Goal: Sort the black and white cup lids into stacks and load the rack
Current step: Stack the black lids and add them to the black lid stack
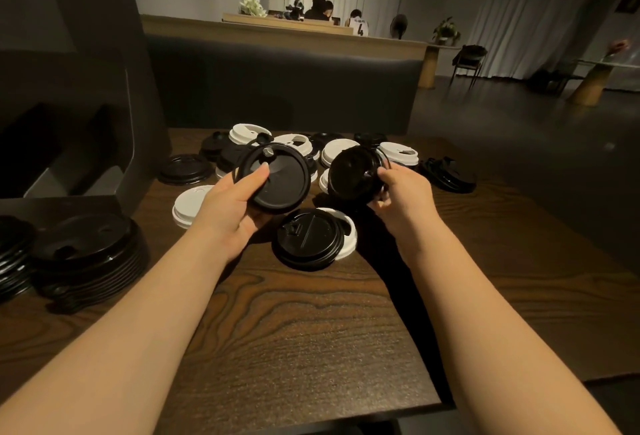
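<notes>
1. Hands meet at frame centre: the left hand [239, 202] grips a black lid [275, 178], thumb curled over its face, fingers beneath.
2. The right hand [398, 192] pinches a second black lid [353, 175] by its right rim, tilted toward the first.
3. Both lids are held above the table [311, 330], just apart; the black stack [90, 254] at lower left lies nearer the left hand, which likely carries them there.
</notes>
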Tool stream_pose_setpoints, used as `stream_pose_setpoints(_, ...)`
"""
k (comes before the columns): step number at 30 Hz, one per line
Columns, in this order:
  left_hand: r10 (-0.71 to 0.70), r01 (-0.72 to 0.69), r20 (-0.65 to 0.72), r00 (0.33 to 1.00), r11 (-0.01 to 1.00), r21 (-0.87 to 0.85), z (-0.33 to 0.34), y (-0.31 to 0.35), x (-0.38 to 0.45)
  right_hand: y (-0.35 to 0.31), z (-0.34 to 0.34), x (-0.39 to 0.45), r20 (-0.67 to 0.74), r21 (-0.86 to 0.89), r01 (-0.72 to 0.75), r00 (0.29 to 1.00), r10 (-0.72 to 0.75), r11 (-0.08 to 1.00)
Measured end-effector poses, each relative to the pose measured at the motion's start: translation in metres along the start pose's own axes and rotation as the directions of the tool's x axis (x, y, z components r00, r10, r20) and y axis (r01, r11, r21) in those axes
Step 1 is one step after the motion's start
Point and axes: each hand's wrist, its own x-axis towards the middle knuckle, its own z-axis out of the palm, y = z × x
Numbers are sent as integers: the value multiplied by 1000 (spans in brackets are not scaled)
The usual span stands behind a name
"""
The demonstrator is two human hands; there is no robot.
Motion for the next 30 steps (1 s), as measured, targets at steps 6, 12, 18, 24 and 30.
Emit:
stream_pose_setpoints(6, 33, -32, -16, 999, 998, 52, 8, 2, -12, -4, 1, -15, 279, 136, -17, 960, -21, 991)
stream_pose_setpoints(12, 179, -179, 33, 983, 918, 353, 15, -6, -24, 9, 14, -27, 359, -75, 98, 931, -65, 992)
stream_pose_setpoints(18, 187, -235, 145, 972, 828, 508, 20, -7, -33, 14, 21, -33, 218, -110, 336, 926, -307, 935)
stream_pose_setpoints(24, 141, -265, 270, 953, 823, 503, 29, -14, -45, 14, 25, -45, 159, -145, 459, 885, -437, 876)
stream_pose_setpoints(30, 196, -334, 305, 932, 791, 513, 26, -22, -44, 18, 28, -52, 209, -195, 569, 820, -533, 799)
